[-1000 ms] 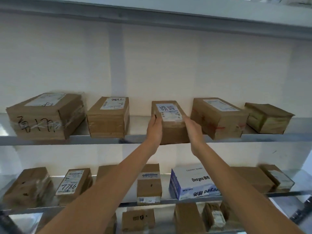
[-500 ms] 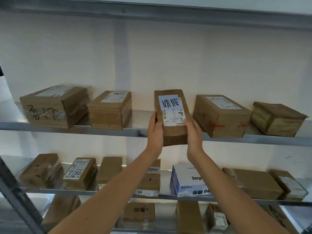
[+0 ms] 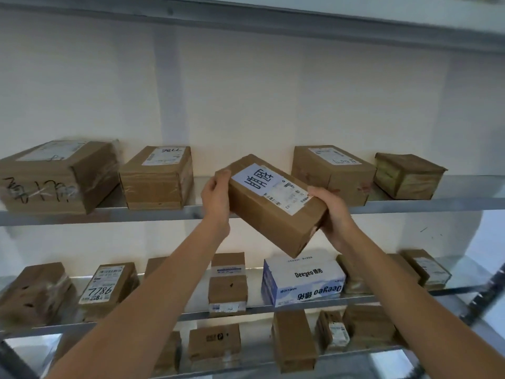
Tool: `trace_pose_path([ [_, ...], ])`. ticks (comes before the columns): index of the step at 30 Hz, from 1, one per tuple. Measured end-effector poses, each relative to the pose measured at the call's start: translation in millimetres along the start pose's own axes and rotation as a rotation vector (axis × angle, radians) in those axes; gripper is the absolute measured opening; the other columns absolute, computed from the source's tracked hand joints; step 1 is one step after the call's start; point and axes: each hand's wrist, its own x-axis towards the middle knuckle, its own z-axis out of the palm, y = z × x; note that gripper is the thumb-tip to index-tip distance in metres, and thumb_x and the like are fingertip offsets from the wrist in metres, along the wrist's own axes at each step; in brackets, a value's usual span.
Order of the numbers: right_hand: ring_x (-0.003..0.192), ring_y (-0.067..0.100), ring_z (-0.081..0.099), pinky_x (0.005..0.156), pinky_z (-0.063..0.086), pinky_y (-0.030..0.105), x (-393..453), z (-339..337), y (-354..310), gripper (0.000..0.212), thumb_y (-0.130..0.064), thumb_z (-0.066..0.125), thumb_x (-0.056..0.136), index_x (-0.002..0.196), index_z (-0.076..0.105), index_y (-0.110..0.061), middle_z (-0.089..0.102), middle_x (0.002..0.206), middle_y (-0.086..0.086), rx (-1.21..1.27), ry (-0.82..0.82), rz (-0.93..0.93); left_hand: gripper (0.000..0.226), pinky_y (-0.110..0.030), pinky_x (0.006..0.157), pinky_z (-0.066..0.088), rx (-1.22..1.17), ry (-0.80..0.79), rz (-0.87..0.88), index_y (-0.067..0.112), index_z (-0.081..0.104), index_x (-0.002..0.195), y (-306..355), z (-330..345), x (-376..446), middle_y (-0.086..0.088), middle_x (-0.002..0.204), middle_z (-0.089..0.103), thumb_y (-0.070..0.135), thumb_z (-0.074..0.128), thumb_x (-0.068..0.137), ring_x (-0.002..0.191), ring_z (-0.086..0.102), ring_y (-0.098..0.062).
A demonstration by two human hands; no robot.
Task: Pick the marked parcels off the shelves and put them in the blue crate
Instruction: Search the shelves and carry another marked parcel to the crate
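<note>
Both hands hold the parcel (image 3: pixel 276 206): our left hand (image 3: pixel 217 199) curls fingers round its far end, our right hand (image 3: pixel 332 212) cups the near corner. It now hangs tilted, clear of the shelf (image 3: pixel 153 213); the crate is unseen.

- A plain white wall (image 3: pixel 273 91) stood behind the shelving.
- Grey metal shelves (image 3: pixel 426 205) ran across in tiers, their surfaces shiny.
- Soft, even light filled the room.
</note>
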Motion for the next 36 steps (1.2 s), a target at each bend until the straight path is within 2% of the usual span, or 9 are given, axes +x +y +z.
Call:
trace_pose_path([
  [6, 0.087, 0.013, 0.061, 0.075, 0.05, 0.028, -27, 2, 13, 0.013, -0.035, 0.06, 0.092, 0.091, 0.062, -0.023, 0.067, 0.099, 0.003, 0.223, 0.493, -0.109, 0.017, -0.049, 0.094, 0.052, -0.146, 0.057, 0.01, 0.024, 0.059, 0.079, -12, 15, -17, -0.003, 0.088, 0.068, 0.033, 0.06, 0.093, 0.088, 0.063, -0.019],
  [11, 0.105, 0.017, 0.065, 0.09, 0.053, 0.033, -61, -13, 25, 0.026, -0.043, 0.052, 0.095, 0.104, 0.07, -0.026, 0.073, 0.107, 0.0, 0.247, 0.54, -0.118, 0.01, -0.042, 0.094, 0.054, -0.15, -0.022, 0.012, 0.026, 0.062, 0.088, -28, 40, -29, -0.002, 0.098, 0.07, 0.036, 0.062, 0.091, 0.095, 0.065, -0.017],
  [16, 0.089, 0.019, 0.068, 0.072, 0.057, 0.034, -98, -63, 26, 0.022, -0.045, 0.057, 0.093, 0.102, 0.066, -0.027, 0.073, 0.099, 0.003, 0.386, 0.677, -0.059, 0.008, -0.021, 0.076, 0.046, -0.004, -0.213, 0.048, 0.024, 0.054, 0.092, -58, 75, -67, 0.003, 0.101, 0.061, 0.032, 0.057, 0.093, 0.09, 0.057, -0.008],
  [19, 0.101, 0.027, 0.069, 0.088, 0.056, 0.047, -123, -103, 31, 0.033, -0.044, 0.059, 0.091, 0.116, 0.065, -0.023, 0.073, 0.108, 0.007, 0.391, 0.749, -0.042, 0.015, -0.017, 0.071, 0.041, 0.11, -0.333, 0.093, 0.017, 0.055, 0.101, -82, 99, -90, 0.004, 0.097, 0.059, 0.03, 0.054, 0.095, 0.087, 0.054, -0.006],
  [22, 0.087, 0.022, 0.071, 0.075, 0.06, 0.041, -150, -145, 33, 0.027, -0.038, 0.057, 0.094, 0.114, 0.065, -0.022, 0.074, 0.105, 0.006, 0.416, 0.82, -0.044, 0.03, -0.022, 0.08, 0.045, 0.223, -0.492, 0.075, 0.014, 0.062, 0.117, -111, 128, -110, 0.0, 0.109, 0.064, 0.033, 0.052, 0.096, 0.099, 0.058, -0.013],
  [25, 0.089, 0.024, 0.07, 0.069, 0.058, 0.036, -172, -186, 37, 0.034, -0.035, 0.055, 0.095, 0.122, 0.065, -0.016, 0.073, 0.112, 0.009, 0.416, 0.884, -0.044, 0.023, -0.031, 0.086, 0.048, 0.29, -0.616, 0.024, 0.027, 0.069, 0.103, -137, 159, -134, 0.004, 0.105, 0.068, 0.034, 0.047, 0.097, 0.1, 0.06, -0.016],
  [27, 0.088, 0.024, 0.068, 0.071, 0.057, 0.037, -187, -213, 39, 0.036, -0.034, 0.051, 0.096, 0.124, 0.064, -0.015, 0.071, 0.115, 0.01, 0.408, 0.937, -0.035, 0.023, -0.021, 0.075, 0.047, 0.325, -0.685, -0.005, 0.025, 0.064, 0.093, -152, 179, -153, 0.005, 0.097, 0.066, 0.024, 0.042, 0.099, 0.089, 0.059, -0.013],
  [30, 0.083, 0.021, 0.067, 0.069, 0.055, 0.036, -207, -252, 44, 0.03, -0.036, 0.049, 0.097, 0.114, 0.066, -0.018, 0.072, 0.112, 0.009, 0.388, 1.029, -0.002, 0.024, -0.002, 0.052, 0.04, 0.349, -0.771, -0.059, 0.018, 0.061, 0.107, -172, 208, -184, 0.012, 0.087, 0.06, 0.018, 0.037, 0.102, 0.075, 0.052, 0.003],
  [36, 0.09, 0.02, 0.067, 0.094, 0.054, 0.043, -228, -334, 46, 0.024, -0.041, 0.046, 0.099, 0.092, 0.066, -0.029, 0.073, 0.099, 0.003, 0.318, 1.126, 0.036, 0.025, -0.026, 0.078, 0.051, 0.396, -0.856, -0.111, 0.021, 0.063, 0.111, -219, 268, -226, -0.001, 0.108, 0.068, 0.024, 0.04, 0.101, 0.09, 0.062, -0.011],
])
